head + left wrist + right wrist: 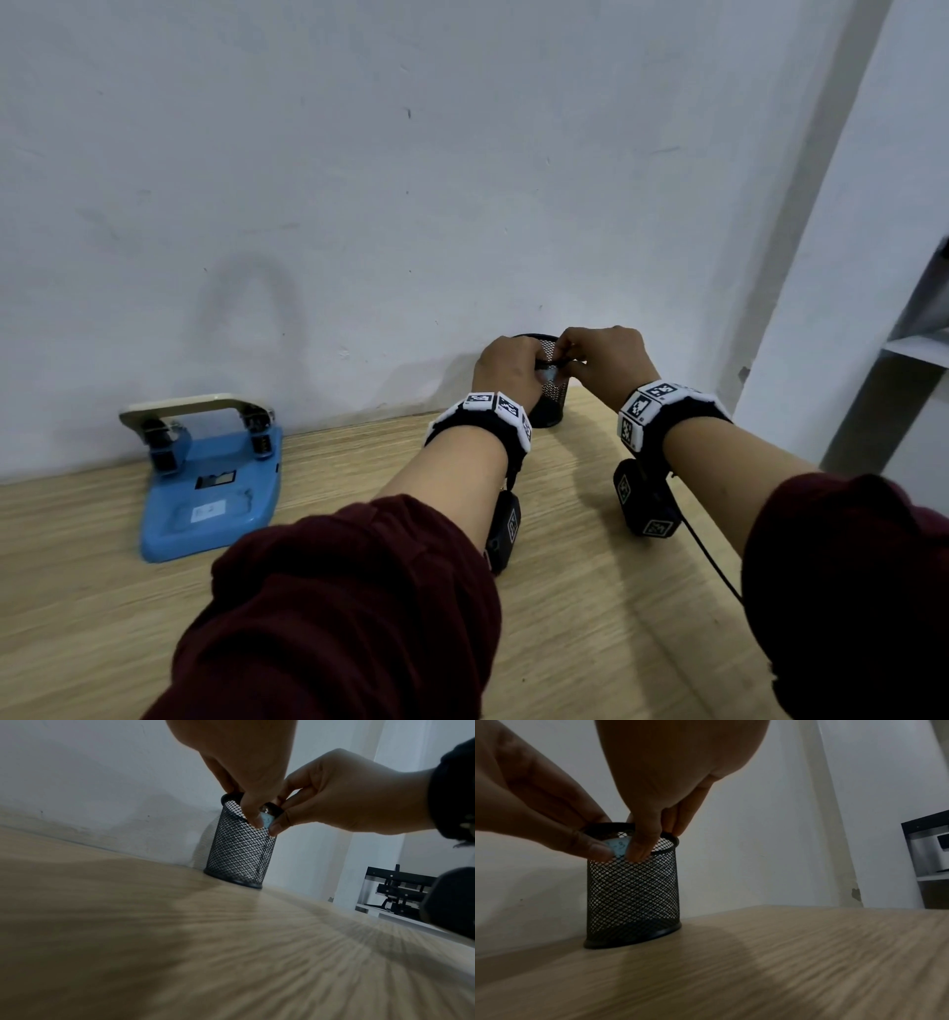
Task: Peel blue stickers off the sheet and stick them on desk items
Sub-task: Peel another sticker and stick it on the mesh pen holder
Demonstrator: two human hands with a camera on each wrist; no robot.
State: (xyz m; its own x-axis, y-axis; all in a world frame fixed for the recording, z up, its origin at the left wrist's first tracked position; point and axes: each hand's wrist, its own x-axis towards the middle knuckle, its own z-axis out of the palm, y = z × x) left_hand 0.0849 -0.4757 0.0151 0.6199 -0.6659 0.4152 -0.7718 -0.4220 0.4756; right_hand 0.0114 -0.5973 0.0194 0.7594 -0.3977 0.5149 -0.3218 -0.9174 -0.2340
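A black mesh pen cup (pixel 547 406) (pixel 239 852) (pixel 632 896) stands upright on the wooden desk, close to the wall. A small blue sticker (pixel 267 820) (pixel 618 845) with handwriting lies on the mesh just below the rim. My left hand (pixel 508 370) (pixel 244 805) (pixel 590 839) and right hand (pixel 606 354) (pixel 279 817) (pixel 652 839) both pinch the rim. Their fingers reach inside the cup, and a thumb presses the mesh at each side of the sticker. No sticker sheet is in view.
A blue hole punch (pixel 213 483) with a small pale label sits at the left by the wall. The white wall (pixel 411 205) stands right behind the cup. The desk's right edge (pixel 719 539) is near my right arm. Beyond it is a shelf (pixel 401 892) holding dark equipment.
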